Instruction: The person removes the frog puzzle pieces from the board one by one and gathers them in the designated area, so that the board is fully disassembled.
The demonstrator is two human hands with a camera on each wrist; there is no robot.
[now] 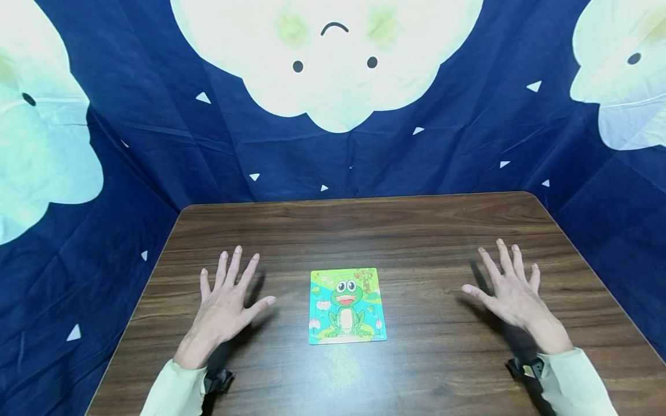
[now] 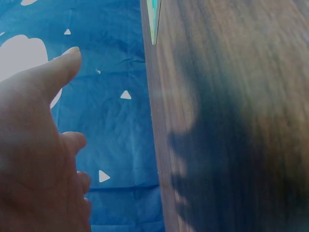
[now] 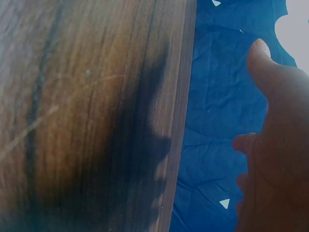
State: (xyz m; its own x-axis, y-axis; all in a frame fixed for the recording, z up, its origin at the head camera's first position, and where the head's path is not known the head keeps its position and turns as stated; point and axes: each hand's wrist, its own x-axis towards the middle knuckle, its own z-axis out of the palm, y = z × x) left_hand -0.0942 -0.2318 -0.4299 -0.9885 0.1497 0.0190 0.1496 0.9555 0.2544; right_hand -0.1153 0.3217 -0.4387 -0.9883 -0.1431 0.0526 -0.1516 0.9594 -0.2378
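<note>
A square frog picture puzzle (image 1: 347, 306) lies flat on the wooden table, its frog, flowers and tree facing up. To its left my left hand (image 1: 225, 309) hovers palm down over the table, fingers spread and holding nothing. On the far side of the puzzle, to the right, my right hand (image 1: 512, 297) is spread in the same way, with nothing in it. Both hands cast shadows on the wood and stay apart from the puzzle. In the left wrist view, a thin corner of the puzzle (image 2: 154, 21) shows at the top.
The dark wooden table (image 1: 354, 231) has rounded back corners. Behind it and along both sides hangs a blue cloth (image 1: 291, 150) with white clouds and small triangles. Black straps with small devices (image 1: 218, 381) sit at both wrists, by the pale sleeves.
</note>
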